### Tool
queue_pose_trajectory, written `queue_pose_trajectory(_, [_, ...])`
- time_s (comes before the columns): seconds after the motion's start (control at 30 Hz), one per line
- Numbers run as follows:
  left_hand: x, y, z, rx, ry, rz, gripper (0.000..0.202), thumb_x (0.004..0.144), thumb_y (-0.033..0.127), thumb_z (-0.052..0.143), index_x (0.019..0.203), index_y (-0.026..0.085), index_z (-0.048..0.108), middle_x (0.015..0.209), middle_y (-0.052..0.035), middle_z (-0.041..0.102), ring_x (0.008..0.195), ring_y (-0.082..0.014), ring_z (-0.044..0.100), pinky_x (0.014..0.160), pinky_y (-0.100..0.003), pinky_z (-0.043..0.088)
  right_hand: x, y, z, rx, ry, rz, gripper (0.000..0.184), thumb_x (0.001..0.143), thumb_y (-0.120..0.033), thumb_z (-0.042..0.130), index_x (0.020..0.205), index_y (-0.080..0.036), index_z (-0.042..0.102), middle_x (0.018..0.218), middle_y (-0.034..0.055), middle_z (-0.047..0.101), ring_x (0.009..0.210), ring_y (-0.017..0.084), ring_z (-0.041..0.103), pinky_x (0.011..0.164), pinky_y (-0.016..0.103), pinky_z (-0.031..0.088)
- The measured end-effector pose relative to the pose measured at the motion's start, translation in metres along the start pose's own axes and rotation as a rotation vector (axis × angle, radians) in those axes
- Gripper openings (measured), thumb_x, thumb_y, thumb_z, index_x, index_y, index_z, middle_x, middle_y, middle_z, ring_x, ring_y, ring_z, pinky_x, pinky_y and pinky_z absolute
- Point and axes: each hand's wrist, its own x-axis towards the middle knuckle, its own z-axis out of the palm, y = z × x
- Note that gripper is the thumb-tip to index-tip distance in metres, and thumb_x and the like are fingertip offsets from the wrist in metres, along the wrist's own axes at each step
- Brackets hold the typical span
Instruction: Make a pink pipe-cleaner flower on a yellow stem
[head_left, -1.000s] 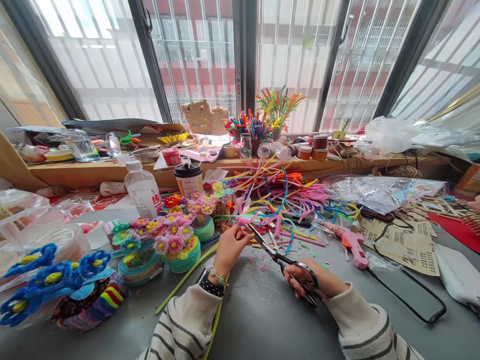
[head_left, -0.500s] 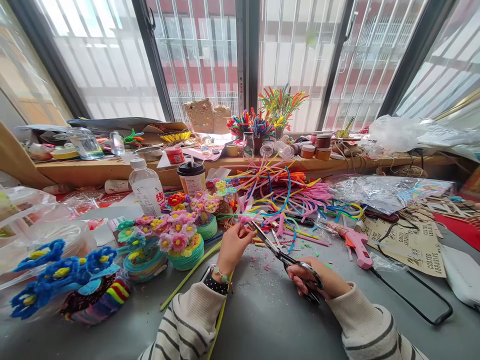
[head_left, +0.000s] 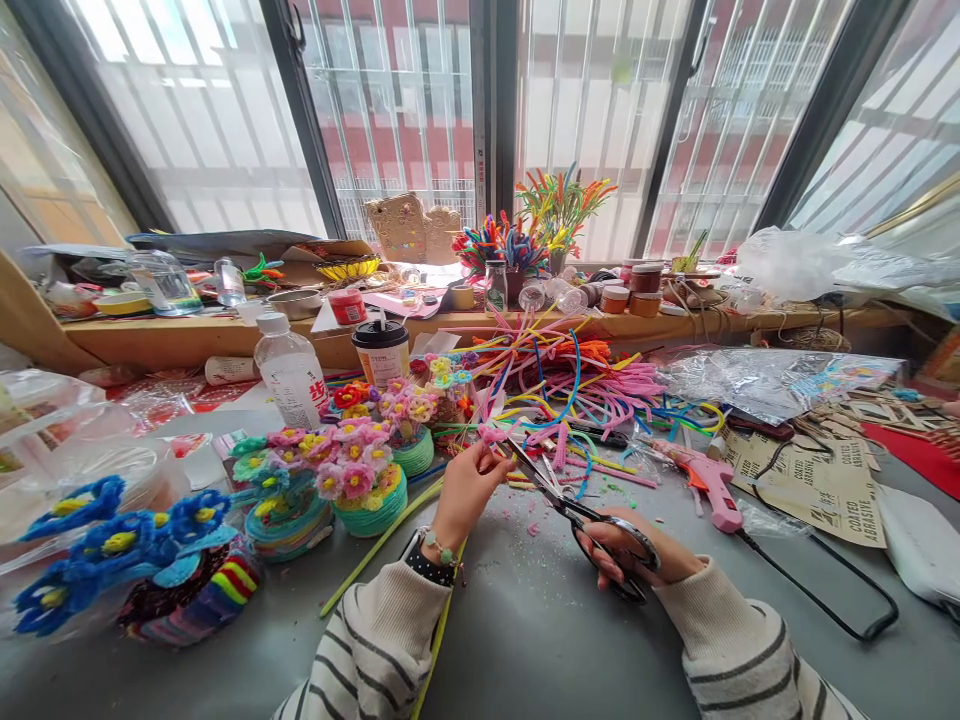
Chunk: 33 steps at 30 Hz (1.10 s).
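Note:
My left hand (head_left: 466, 490) is closed in a pinch on a small fuzzy pink pipe cleaner piece (head_left: 491, 434), which pokes out above the fingers; most of it is hidden. My right hand (head_left: 619, 552) grips black-handled scissors (head_left: 553, 488) by the finger loops. Their blades slant up to the left, with the tips close to my left fingertips and the pink piece. A long yellow-green pipe cleaner (head_left: 382, 545) lies beside my left wrist. Tiny pink clippings (head_left: 533, 528) are scattered on the grey table (head_left: 547, 640) under the blades.
To the left stand pots of pipe cleaner flowers, some pink (head_left: 358, 470) and some blue (head_left: 120, 543). Behind them are a plastic bottle (head_left: 289, 375) and a lidded cup (head_left: 381, 355). A pipe cleaner heap (head_left: 600, 385) lies ahead. On the right are a pink glue gun (head_left: 712, 485) and sandpaper (head_left: 814, 485).
My right hand has shifted slightly right, and the scissor loops are spread a little wider. My left hand keeps its pinch in nearly the same place.

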Motion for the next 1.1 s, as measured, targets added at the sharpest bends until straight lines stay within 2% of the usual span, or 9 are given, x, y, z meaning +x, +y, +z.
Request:
queue_pose_trajectory(0.27, [0.002, -0.004, 0.001, -0.036, -0.014, -0.019, 0.035, 0.057, 0.028, 0.054, 0.049, 0.019, 0.022, 0.05, 0.0034, 0.053, 0.053, -0.0127, 0.053, 0.051, -0.022, 0.033, -0.001, -0.002, 0.003, -0.034, 0.051, -0.011, 0.038, 0.058, -0.049, 0.056, 0.05, -0.015, 0.041, 0.039, -0.0073, 0.038, 0.032, 0.003, 0.035, 0.04, 0.02, 0.038])
queue_pose_trajectory(0.47, [0.003, -0.006, 0.002, 0.05, 0.015, -0.013, 0.035, 0.058, 0.028, 0.053, 0.048, 0.019, 0.021, 0.044, 0.0055, 0.043, 0.052, -0.0118, 0.05, 0.048, -0.021, 0.03, 0.0, 0.003, 0.002, 0.012, 0.049, -0.008, 0.038, 0.059, -0.05, 0.054, 0.056, -0.014, 0.046, 0.04, -0.0067, 0.039, 0.034, 0.004, 0.037, 0.04, 0.019, 0.037])
queue_pose_trajectory(0.6, [0.004, -0.009, 0.002, 0.049, -0.005, -0.003, 0.034, 0.059, 0.029, 0.052, 0.05, 0.019, 0.021, 0.05, 0.0038, 0.048, 0.055, -0.0121, 0.051, 0.051, -0.021, 0.031, 0.001, 0.002, 0.004, 0.023, 0.051, 0.004, 0.038, 0.056, -0.05, 0.057, 0.056, -0.014, 0.046, 0.039, -0.0072, 0.039, 0.034, 0.004, 0.037, 0.039, 0.019, 0.037])
queue_pose_trajectory(0.73, [0.004, -0.008, 0.002, 0.004, -0.04, -0.02, 0.035, 0.059, 0.029, 0.052, 0.051, 0.019, 0.02, 0.051, 0.0031, 0.051, 0.054, -0.0126, 0.052, 0.052, -0.022, 0.033, -0.002, -0.002, 0.003, 0.079, -0.022, 0.027, 0.04, 0.056, -0.052, 0.056, 0.061, -0.013, 0.049, 0.039, -0.0074, 0.04, 0.033, 0.003, 0.036, 0.046, 0.021, 0.043])
queue_pose_trajectory(0.9, [0.004, -0.008, 0.001, -0.035, -0.053, -0.03, 0.034, 0.059, 0.027, 0.053, 0.05, 0.019, 0.02, 0.052, 0.0027, 0.054, 0.052, -0.0124, 0.053, 0.052, -0.023, 0.035, -0.002, 0.001, -0.006, 0.177, -0.118, 0.047, 0.042, 0.057, -0.049, 0.057, 0.069, -0.01, 0.053, 0.046, -0.0046, 0.046, 0.038, 0.003, 0.041, 0.057, 0.025, 0.047])
queue_pose_trajectory(1.1, [0.006, -0.012, 0.002, -0.012, -0.074, -0.033, 0.032, 0.059, 0.024, 0.051, 0.05, 0.019, 0.02, 0.053, 0.0027, 0.055, 0.051, -0.0119, 0.053, 0.051, -0.023, 0.036, 0.001, 0.006, -0.002, 0.133, -0.009, 0.029, 0.037, 0.057, -0.048, 0.057, 0.058, -0.012, 0.051, 0.038, -0.0059, 0.042, 0.031, 0.003, 0.036, 0.043, 0.02, 0.043])
